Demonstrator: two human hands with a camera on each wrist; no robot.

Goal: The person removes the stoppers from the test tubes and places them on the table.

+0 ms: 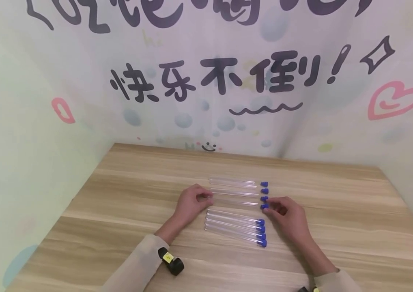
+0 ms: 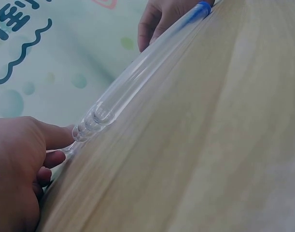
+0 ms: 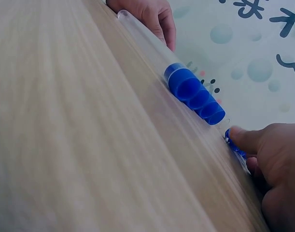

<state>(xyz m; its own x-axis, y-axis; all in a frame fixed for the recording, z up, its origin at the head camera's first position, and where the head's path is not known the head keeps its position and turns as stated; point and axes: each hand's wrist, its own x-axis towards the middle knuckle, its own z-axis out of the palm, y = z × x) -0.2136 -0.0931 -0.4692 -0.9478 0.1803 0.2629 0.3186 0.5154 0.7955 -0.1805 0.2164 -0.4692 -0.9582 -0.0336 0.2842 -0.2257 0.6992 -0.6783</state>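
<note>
The clear tube (image 1: 235, 201) with the blue cap (image 1: 264, 206) lies flat on the wooden table (image 1: 126, 194), its long axis running straight from one hand to the other. It spans the gap between them, so each hand is at one end and neither is the nearer. The left hand (image 1: 191, 205) has its fingertips at the rounded, closed end; in the left wrist view the index finger and thumb close narrowly on that tip, a light pinch as far as I can judge. The right hand (image 1: 287, 217) has its fingers curled around the capped end, with the thumb tip pressed on the blue cap in the right wrist view.

On the far side of the grip, away from the person, three more capped tubes (image 1: 233, 186) lie parallel and close to the held one, caps pointing the same way. On the near side, towards the person, a row of four tubes (image 1: 233, 226) lies at a slight slant, a little apart from the held tube, between the two forearms. A printed backdrop (image 1: 206, 81) stands beyond the table.
</note>
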